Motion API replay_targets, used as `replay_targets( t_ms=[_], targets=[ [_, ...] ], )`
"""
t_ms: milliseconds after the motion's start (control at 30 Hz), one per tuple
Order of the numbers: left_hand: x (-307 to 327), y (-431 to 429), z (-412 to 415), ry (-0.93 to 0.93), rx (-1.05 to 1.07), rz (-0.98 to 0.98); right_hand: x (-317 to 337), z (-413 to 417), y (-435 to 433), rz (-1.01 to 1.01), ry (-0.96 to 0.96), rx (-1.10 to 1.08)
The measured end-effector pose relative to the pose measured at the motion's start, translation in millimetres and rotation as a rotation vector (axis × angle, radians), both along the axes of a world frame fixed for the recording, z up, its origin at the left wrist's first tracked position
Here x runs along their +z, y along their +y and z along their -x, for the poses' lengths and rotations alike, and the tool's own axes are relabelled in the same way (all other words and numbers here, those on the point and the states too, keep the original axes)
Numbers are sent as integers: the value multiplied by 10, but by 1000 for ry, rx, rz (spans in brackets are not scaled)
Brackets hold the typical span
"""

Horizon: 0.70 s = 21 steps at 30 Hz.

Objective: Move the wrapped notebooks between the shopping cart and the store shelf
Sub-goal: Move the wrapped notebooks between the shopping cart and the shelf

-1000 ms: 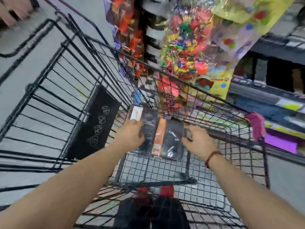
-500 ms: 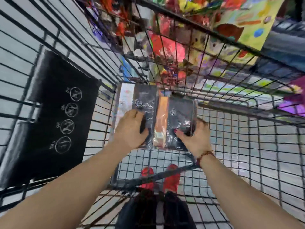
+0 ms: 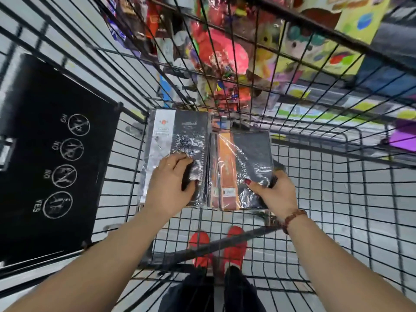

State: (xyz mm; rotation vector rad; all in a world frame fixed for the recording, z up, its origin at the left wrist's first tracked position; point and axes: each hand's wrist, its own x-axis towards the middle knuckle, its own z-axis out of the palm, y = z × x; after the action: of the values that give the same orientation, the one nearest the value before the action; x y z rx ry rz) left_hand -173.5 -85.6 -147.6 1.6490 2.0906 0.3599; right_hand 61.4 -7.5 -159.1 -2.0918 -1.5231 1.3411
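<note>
We are reaching down into the shopping cart [image 3: 315,199]. Two wrapped notebooks lie side by side on its wire floor, touching. Our left hand [image 3: 167,188] rests flat and open on the notebook with the white strip [image 3: 177,140]. Our right hand [image 3: 273,194] is curled around the near corner of the notebook with the orange strip [image 3: 243,167], thumb on top. We think we are picking them up or setting them down; we cannot tell which. Both notebooks point their long sides away from us. A lift would need firm grips, as the wrap looks slippery.
</note>
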Motion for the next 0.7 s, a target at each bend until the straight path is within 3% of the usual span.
replay_targets(
  t_ms=[100,233,367,467,533,700],
  targets=[
    [28,4,-7,-18,11,20,38,-51,-7,-67,58,-125],
    [57,52,-49,-57,68,31,181,6,-31,-168,71,-114],
    [235,161,-227,-513,356,43,349,252,-54,-88,344,-212],
    [291,203,-362,-866,547,114,379,474,-146,-36,433,-207],
    [294,193,-400,-913,627,114,410,589,-226,-43,465,-146],
    [169,122,-232,-825,782,29,432,622,-244,-38,436,116]
  ],
)
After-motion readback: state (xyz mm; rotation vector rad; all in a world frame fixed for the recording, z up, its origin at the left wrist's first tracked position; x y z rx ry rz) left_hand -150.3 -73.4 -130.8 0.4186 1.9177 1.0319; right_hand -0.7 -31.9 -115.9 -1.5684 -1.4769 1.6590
